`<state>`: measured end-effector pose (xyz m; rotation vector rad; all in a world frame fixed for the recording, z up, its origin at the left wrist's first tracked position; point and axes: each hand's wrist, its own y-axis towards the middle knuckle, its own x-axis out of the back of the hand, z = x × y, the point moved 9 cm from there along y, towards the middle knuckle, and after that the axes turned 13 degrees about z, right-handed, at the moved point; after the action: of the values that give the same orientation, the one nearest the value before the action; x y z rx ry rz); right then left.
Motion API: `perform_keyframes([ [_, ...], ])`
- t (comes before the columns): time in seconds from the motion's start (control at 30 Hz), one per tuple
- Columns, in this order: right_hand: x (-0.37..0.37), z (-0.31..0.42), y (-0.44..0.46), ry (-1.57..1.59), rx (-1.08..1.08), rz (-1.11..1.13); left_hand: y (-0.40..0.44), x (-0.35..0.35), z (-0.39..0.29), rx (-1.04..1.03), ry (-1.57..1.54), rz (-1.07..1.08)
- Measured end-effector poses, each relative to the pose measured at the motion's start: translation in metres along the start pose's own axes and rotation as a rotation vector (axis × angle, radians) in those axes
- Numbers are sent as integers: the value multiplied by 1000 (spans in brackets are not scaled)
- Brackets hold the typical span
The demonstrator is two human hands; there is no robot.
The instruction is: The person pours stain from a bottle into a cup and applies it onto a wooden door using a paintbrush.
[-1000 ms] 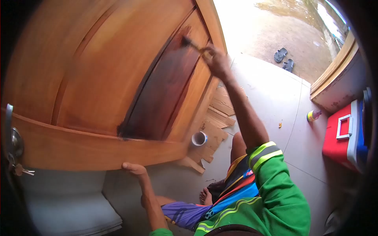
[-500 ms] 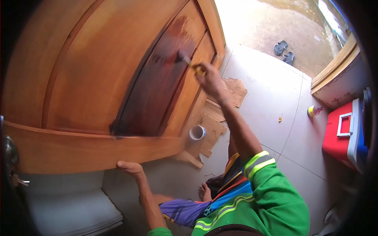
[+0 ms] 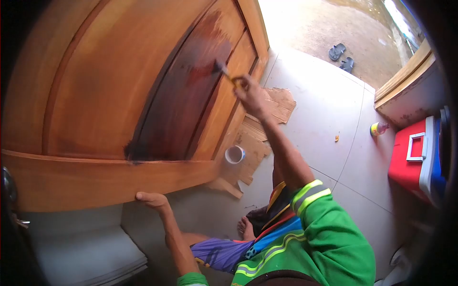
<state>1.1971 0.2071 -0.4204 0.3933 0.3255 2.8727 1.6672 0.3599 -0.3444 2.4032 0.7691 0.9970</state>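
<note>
My right hand is closed around the yellow handle of a paintbrush. Its dark bristles touch a panel of the wooden door, where dark brown stain covers the lower part and streaks out at the top. At the door's near edge, my left hand grips with the thumb on the face; the other fingers are mostly hidden behind it. On the floor by the door stands a white tub, its contents hard to make out.
Flattened cardboard lies under the tub. To the right are a red cooler and a small bottle with a yellow label. Black slippers lie outside the doorway. A door handle juts out at the far left.
The brush has shifted slightly against the stained panel, still in my right hand. My left hand keeps its place on the door edge. The whole view has moved a little.
</note>
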Motion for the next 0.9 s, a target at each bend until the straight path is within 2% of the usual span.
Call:
perform_keyframes([
  [0.1, -75, 24, -82, 241, 39, 225, 0, 0, 3, 13, 11, 5],
  [0.17, -109, 44, -129, 149, 19, 489, -1, 1, 11, 32, 17, 11],
  [0.27, -95, 45, -114, 196, 81, 793, -1, 5, 17, 51, 38, 3],
  [0.33, -53, 38, -55, 134, 157, 739, 1, 2, 0, 28, 54, -36],
  [0.37, -21, 26, -24, -37, 34, 652, 1, 0, 2, 41, 44, -11],
  [0.4, -13, -17, 12, 121, -5, 634, 0, -1, 6, 55, 37, 15],
  [0.43, 11, -31, 43, 110, 31, 507, 1, -1, 6, 68, 34, 42],
  [0.47, 35, -56, 65, 142, -50, 405, 0, -1, 4, 43, 16, 58],
  [0.57, 84, -85, 92, 206, -201, 141, 4, -5, -7, -27, -25, 96],
  [0.6, 90, -93, 92, 132, -248, 48, 7, -6, -2, -50, -32, 98],
  [0.7, 49, -80, 67, -46, -23, 43, 4, -4, 10, -24, -40, 123],
  [0.77, -14, -57, 20, -90, 94, 136, 3, 0, 10, -25, -34, 107],
  [0.83, -65, -24, -51, -22, 109, 263, 4, -2, -5, -72, -34, 47],
  [0.87, -80, -10, -80, -14, -16, 411, 5, -4, -9, -75, -38, 74],
  [0.9, -83, 14, -101, -35, -7, 511, 7, -4, -8, -77, -40, 101],
])
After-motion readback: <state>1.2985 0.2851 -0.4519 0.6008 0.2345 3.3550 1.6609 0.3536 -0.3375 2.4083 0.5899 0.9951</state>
